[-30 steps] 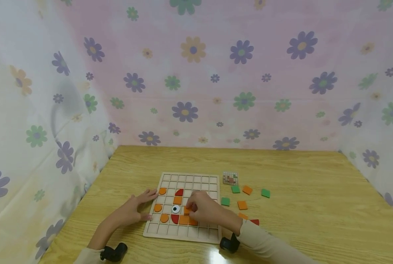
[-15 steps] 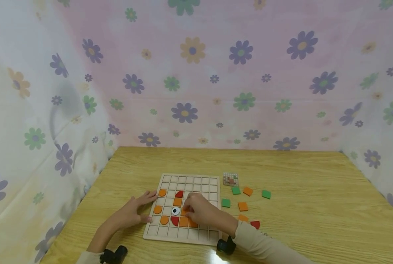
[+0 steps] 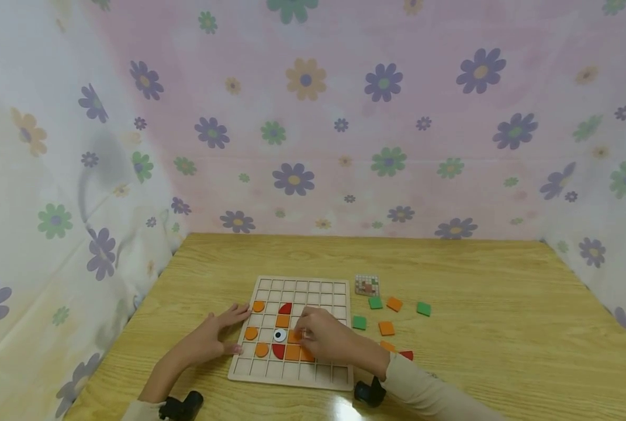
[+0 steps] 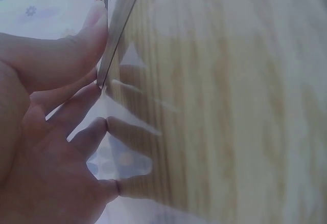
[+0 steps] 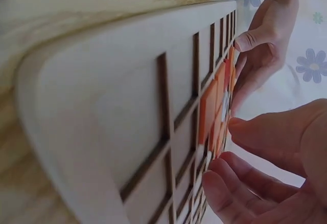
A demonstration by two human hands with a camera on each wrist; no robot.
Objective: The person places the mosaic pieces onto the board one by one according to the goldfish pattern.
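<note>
A square wooden grid board (image 3: 289,370) lies on the table with tiles in some cells. My left hand (image 3: 210,338) rests at its left edge, fingers spread, thumb on the near part of that edge. Over the middle of the board is my right hand (image 3: 325,336), thumb and fingertips apart in the right wrist view, close above the tiles. Just left of its fingertips an orange square tile (image 3: 293,337) lies beside the round eye tile (image 3: 279,335). Red quarter-round tiles (image 3: 278,351), orange squares (image 3: 292,352) and orange round tiles (image 3: 262,349) fill other cells. The right hand partly hides some.
Right of the board lie loose green squares (image 3: 424,309), orange squares (image 3: 386,328) and a red piece (image 3: 406,355). A small picture card (image 3: 367,285) lies by the board's far right corner. Flowered cloth (image 3: 344,146) surrounds the table.
My right hand moved left with the orange square to the cell beside the eye tile, then drew back slightly right, leaving it there. My left hand has stayed at the board's edge.
</note>
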